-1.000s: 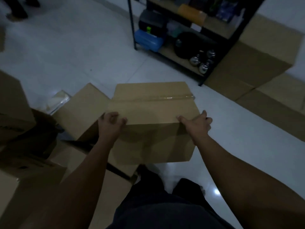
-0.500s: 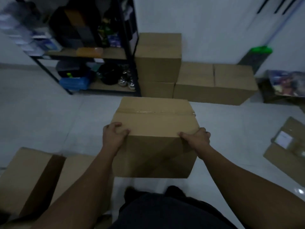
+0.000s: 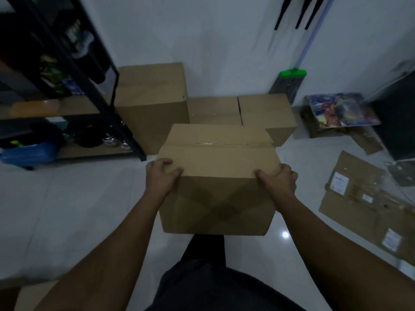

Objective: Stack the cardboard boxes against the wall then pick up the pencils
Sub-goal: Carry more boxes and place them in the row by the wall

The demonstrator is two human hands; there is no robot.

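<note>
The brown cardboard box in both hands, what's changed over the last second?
The taped brown cardboard box was carried away from the floor pile and turned toward the cardboard boxes at the white wall, now closer. Left hand and right hand kept gripping its near corners.

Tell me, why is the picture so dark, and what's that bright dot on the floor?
Head view: the room is dimly lit, so the carried box and shelf look murky; the dot is glare, probably a lamp's reflection, on the glossy floor; edges look blurry.

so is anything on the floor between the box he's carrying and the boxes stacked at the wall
Nothing visible. The carried box, held by the left hand and right hand, hides the floor just ahead. The flattened cardboard lies off right of the wall boxes.
</note>
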